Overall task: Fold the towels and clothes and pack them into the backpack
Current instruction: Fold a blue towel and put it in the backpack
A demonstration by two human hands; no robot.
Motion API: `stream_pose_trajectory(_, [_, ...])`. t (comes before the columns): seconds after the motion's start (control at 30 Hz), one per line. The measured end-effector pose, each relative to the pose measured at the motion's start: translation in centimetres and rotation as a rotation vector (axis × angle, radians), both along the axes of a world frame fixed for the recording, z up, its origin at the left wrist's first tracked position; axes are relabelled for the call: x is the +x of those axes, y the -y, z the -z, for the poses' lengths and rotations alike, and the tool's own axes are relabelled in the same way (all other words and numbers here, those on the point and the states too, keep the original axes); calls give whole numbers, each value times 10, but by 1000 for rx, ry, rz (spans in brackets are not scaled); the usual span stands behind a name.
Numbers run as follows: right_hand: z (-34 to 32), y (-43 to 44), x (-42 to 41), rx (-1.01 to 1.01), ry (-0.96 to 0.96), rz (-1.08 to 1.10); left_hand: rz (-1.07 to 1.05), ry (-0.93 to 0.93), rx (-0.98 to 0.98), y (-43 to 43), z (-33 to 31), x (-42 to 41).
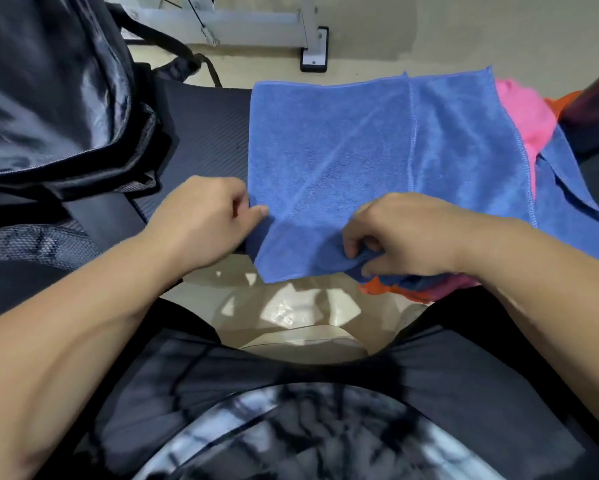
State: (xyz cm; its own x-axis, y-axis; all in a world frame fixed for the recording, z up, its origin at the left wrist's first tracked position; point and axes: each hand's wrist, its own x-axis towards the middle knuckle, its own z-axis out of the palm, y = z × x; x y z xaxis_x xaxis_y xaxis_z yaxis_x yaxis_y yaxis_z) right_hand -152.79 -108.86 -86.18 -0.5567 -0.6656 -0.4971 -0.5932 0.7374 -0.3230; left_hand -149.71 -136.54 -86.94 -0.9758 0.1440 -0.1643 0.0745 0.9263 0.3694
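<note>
Blue towel [343,150]: centre frame, spread on the tabletop [204,126], near edge overhanging.
Left hand [204,220]: my grip pinches its left edge.
Right hand [405,237]: grip bunches the near corner.
Risk: I judge uneven pulls could skew the fold or drag the pink cloth [519,112] beneath.

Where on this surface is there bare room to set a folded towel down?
One free patch: the strip of dark ribbed surface between the backpack and the left edge of the blue towel, beyond the left hand. The right side is crowded: pink cloth and orange cloth are piled under the towel, whose near edge the right hand grips.
</note>
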Motion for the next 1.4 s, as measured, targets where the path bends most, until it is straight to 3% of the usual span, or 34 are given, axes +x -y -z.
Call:
stream_pose_trajectory(0.1, [-22,1,0,122,38,-89,-110,85,-171,-8,7,-21])
stream_pose_trajectory(0.17, [-28,4,-4,133,74,-34,-127,96,-196,-14,12,-32])
stream_pose_trajectory(0.23, [-26,4,-18,15,-3,159,-122,98,-153,-18,15,-40])
stream_pose_trajectory(0.3, [-19,-2,-38,-83,-200,395,-136,98,-106,-17,15,-45])
stream_pose_trajectory(0.37, [-8,-7,-51,-72,-302,549,-175,75,-89,-10,15,-46])
stream_pose_trajectory(0.5, [21,-2,-44,191,-433,333,-193,16,-123,10,15,-49])
stream_pose_trajectory(0.73, [37,15,-38,164,-443,338,-133,-249,-232,-6,6,-51])
stream_pose_trajectory(0.9, [26,9,-57,43,-553,563,-312,-79,-181,-6,19,-73])
stream_pose_trajectory(1.0, [12,27,-76,-58,-578,459,-339,-61,-197,3,22,-72])
stream_pose_trajectory(1.1, [2,75,-97,-147,-436,272,-304,43,-187,6,18,-57])
stream_pose_trajectory(1.2, [6,126,-110,-57,-295,140,-242,150,-155,12,11,-42])
stream_pose_trajectory(1.3, [16,157,-117,55,-261,179,-159,165,-109,17,9,-32])
stream_pose_trajectory(1.4, [23,166,-117,3,-321,221,-119,140,-119,24,9,-29])
